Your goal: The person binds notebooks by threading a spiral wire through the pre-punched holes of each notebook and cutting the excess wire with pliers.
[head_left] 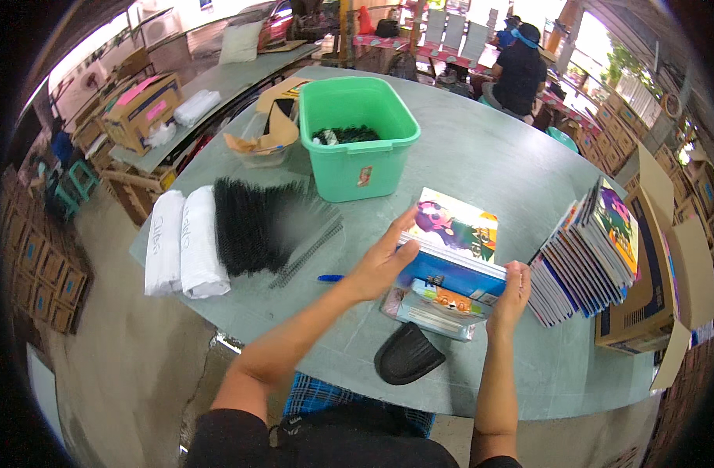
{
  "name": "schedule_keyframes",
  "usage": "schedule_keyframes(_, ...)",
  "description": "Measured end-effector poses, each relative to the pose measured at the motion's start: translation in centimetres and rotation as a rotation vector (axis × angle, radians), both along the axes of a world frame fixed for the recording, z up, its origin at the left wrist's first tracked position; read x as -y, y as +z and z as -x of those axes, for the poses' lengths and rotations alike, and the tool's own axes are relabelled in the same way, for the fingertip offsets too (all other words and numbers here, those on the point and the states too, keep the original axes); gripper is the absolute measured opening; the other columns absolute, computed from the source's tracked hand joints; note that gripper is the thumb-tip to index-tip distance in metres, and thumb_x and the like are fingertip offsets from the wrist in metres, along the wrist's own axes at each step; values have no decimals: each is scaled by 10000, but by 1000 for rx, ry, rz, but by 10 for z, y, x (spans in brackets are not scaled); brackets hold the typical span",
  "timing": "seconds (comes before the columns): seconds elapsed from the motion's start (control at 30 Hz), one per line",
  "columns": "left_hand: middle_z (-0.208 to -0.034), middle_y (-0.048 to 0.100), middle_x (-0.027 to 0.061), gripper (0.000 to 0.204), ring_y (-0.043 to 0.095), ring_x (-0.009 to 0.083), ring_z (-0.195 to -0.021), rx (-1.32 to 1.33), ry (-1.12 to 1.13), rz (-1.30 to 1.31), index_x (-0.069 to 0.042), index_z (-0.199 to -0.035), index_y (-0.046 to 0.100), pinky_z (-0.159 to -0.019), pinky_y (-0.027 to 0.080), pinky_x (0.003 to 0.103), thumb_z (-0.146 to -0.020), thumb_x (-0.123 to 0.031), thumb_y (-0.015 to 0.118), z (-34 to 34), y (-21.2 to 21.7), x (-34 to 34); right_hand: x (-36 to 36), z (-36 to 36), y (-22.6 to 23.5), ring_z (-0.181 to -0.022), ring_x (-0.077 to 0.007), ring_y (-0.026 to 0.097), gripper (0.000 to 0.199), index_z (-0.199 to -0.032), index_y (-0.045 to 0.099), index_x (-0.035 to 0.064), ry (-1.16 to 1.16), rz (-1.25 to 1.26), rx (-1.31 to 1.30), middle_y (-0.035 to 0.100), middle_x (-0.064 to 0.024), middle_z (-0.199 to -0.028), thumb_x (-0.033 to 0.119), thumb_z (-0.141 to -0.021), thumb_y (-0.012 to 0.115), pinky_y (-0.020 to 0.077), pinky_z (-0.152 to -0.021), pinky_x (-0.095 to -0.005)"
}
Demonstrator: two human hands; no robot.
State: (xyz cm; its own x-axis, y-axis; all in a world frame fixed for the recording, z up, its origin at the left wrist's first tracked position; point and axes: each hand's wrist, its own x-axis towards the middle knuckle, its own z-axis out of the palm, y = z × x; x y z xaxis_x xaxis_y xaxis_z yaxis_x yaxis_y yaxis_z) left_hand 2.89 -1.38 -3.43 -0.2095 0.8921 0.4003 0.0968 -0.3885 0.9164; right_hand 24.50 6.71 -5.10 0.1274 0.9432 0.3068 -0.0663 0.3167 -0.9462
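Note:
Between my two hands is a small stack of notebooks (452, 269), tilted up so a blue cover and the white page edges show. My left hand (384, 261) grips its left end, with the thumb on the near side. At its right end my right hand (510, 300) is closed around the corner. Just beyond lies a notebook with a colourful cartoon cover (454, 222), partly covered by the held stack. Under and nearer to me are more notebooks with a cartoon animal cover (431, 316). A black dome-shaped pad (408, 353) rests close to the table's near edge.
Black spiral binding coils (251, 226) lie beside two white wrapped rolls (199, 246). A blue pen (330, 278) is near my left forearm. A green bin (361, 168) holds black coils. Notebook stacks (583, 257) and an open cardboard box (645, 273) stand right. A person (519, 74) sits far off.

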Motion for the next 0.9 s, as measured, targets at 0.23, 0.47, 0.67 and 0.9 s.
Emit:
schedule_keyframes(0.23, -837, 619, 152, 229, 604, 345, -797, -1217, 547, 645, -3, -851, 594, -682, 490, 436, -826, -231, 591, 122, -82, 107, 7, 8, -3, -801, -82, 429, 153, -1039, 511, 53, -71, -133, -37, 452, -6, -854, 144, -935, 445, 365, -756, -227)
schedule_keyframes(0.47, -781, 622, 140, 180, 617, 300, -717, -1014, 782, 365, -12, -846, 565, -614, 492, 398, -834, -189, 596, 117, -56, 103, 19, 10, 47, -1085, -287, 489, 331, -1154, 530, 31, -229, -658, 695, 511, -165, -1188, 95, -831, 565, 324, -972, -404)
schedule_keyframes(0.67, -802, 621, 53, 152, 578, 134, -698, -277, 638, 51, -5, -954, 594, -635, 454, 264, -842, -107, 614, 92, 33, 87, 36, 74, 64, -998, -290, 553, 362, -1084, 619, 97, 179, -583, 1078, 599, -119, -1059, 163, -733, 677, 412, -894, -410)
schedule_keyframes(0.9, -819, 620, 45, 274, 576, 96, -709, 86, 387, 45, -1, -1117, 558, -632, 458, 211, -906, -175, 574, 88, 50, 85, 55, 54, 25, -924, -235, 595, 261, -980, 672, 148, 134, -1240, 936, 628, -75, -984, 112, -736, 588, 458, -827, -374)
